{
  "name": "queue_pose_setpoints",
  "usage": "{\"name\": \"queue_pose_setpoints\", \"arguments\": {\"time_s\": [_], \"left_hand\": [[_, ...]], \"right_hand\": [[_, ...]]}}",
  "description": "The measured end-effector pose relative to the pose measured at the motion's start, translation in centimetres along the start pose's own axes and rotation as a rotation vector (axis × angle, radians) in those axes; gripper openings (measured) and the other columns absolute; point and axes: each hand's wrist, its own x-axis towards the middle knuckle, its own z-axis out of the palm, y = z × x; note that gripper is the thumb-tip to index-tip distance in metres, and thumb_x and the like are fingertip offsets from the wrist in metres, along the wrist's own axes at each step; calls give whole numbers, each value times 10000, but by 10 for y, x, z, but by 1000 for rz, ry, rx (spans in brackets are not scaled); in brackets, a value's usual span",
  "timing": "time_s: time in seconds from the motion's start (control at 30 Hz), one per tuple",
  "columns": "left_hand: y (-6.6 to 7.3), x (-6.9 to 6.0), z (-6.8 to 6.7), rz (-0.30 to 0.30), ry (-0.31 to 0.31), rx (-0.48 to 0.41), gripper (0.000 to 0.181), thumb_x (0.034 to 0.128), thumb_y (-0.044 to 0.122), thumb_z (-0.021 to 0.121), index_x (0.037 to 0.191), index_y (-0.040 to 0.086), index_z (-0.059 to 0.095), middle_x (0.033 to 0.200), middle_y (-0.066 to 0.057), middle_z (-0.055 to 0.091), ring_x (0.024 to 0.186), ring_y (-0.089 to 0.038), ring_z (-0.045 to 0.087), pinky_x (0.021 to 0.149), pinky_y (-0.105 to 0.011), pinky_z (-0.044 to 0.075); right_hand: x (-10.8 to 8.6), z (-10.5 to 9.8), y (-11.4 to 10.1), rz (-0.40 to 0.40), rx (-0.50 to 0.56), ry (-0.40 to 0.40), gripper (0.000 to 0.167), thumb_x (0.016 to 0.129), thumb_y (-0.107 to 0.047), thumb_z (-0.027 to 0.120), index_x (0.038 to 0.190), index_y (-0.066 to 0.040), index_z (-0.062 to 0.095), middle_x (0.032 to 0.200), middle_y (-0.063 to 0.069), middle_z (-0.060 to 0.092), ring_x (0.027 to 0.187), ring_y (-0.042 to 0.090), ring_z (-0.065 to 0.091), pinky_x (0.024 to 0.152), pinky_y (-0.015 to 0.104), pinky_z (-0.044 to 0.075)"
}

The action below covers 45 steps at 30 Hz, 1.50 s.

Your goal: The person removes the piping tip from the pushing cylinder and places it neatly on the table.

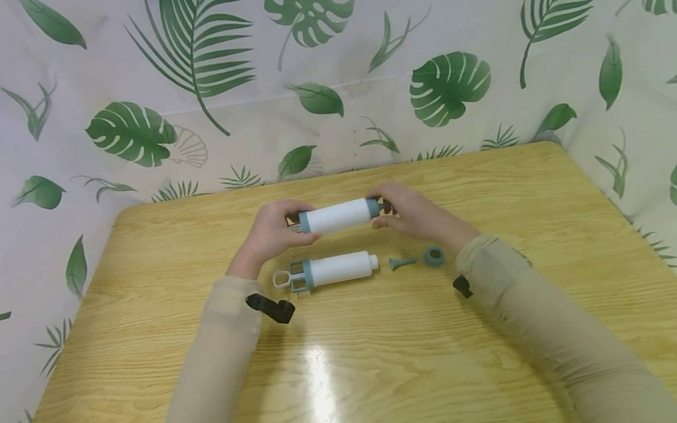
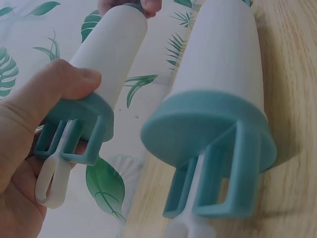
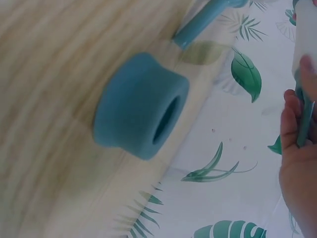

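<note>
My left hand [image 1: 272,232] grips the collar end of a white plunger tube [image 1: 339,217], a syringe-like press held raised and nearly level. In the left wrist view its teal handle frame [image 2: 94,144] and white pull loop [image 2: 53,182] show beside the palm. At the other end my right hand [image 1: 412,214] holds the teal cap; a slim teal nozzle [image 3: 305,124] reaches into the palm. A second such tube [image 1: 342,268] lies on the table, its white neck uncapped. A loose teal nozzle [image 1: 402,262] and a ring-shaped teal cap [image 1: 434,256] lie to its right.
The wooden table [image 1: 384,352] runs back to a white cloth [image 1: 380,126] printed with green leaves. Black wrist straps [image 1: 271,308] sit at both sleeves. A bright reflection lies on the near part of the tabletop.
</note>
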Motion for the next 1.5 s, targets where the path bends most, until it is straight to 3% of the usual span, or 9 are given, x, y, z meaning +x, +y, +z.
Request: {"name": "queue_pose_setpoints", "arguments": {"time_s": [0.1, 0.2, 0.47, 0.57, 0.7, 0.87, 1.07, 1.27, 1.5], "left_hand": [[-1, 1, -1, 2, -5, 4, 384, 740, 117, 823, 1096, 48, 697, 1079, -85, 664, 915, -221, 612, 741, -345, 527], [-2, 1, -2, 7, -16, 10, 377, 738, 112, 824, 1086, 47, 696, 1073, -83, 664, 923, -227, 609, 746, -347, 526], [-5, 2, -4, 15, -30, 23, 380, 732, 131, 829, 1080, 54, 697, 1061, -72, 663, 908, -208, 608, 735, -339, 531], [-6, 2, -4, 22, -28, 23, 383, 732, 132, 829, 1084, 52, 699, 1066, -76, 663, 906, -211, 608, 734, -339, 531], [-6, 2, -5, 35, -22, 27, 379, 730, 129, 831, 1077, 49, 703, 1059, -79, 666, 894, -215, 606, 726, -342, 529], [-7, 2, -5, 48, -26, 40, 374, 727, 137, 833, 1068, 51, 707, 1052, -74, 668, 889, -207, 601, 724, -341, 522], [-8, 3, -5, 55, -32, 43, 386, 724, 137, 836, 1075, 46, 706, 1058, -79, 669, 898, -207, 602, 731, -343, 520], [-10, 4, -5, 74, -29, 49, 377, 721, 135, 838, 1064, 45, 710, 1047, -77, 670, 885, -203, 600, 727, -342, 516], [-12, 4, -5, 73, -35, 52, 385, 727, 143, 833, 1079, 50, 706, 1050, -72, 669, 894, -201, 595, 735, -342, 515]], "right_hand": [[-1, -3, -1, 108, 94, -65, 469, 950, -237, 603, 1331, 11, 485, 1191, 149, 570, 991, 266, 558, 818, 402, 493], [-1, -5, -2, 156, 128, -92, 417, 992, -256, 526, 1323, -3, 514, 1201, 145, 588, 1043, 272, 567, 851, 426, 490], [0, -3, -2, 115, 171, -55, 355, 915, -147, 651, 1229, -18, 548, 1129, 107, 605, 949, 242, 601, 812, 381, 502], [0, -3, -2, 117, 175, -65, 461, 889, -183, 691, 1279, -11, 514, 1164, 108, 585, 905, 228, 582, 786, 364, 493], [0, -4, 0, 149, 174, -124, 583, 941, -329, 612, 1390, -8, 425, 1255, 131, 530, 956, 237, 544, 813, 387, 476], [1, -4, 1, 186, 210, -169, 434, 1003, -339, 483, 1296, -22, 529, 1155, 121, 602, 1004, 271, 561, 836, 416, 477], [2, -3, 1, 193, 210, -163, 375, 981, -241, 554, 1275, -9, 530, 1158, 111, 602, 1049, 243, 562, 886, 412, 474], [2, -3, 0, 161, 213, -152, 405, 932, -164, 635, 1276, -1, 497, 1135, 109, 585, 993, 232, 557, 814, 377, 487], [3, -2, 1, 193, 215, -157, 486, 960, -289, 589, 1337, -6, 471, 1194, 120, 568, 1029, 241, 543, 857, 404, 466]]}}
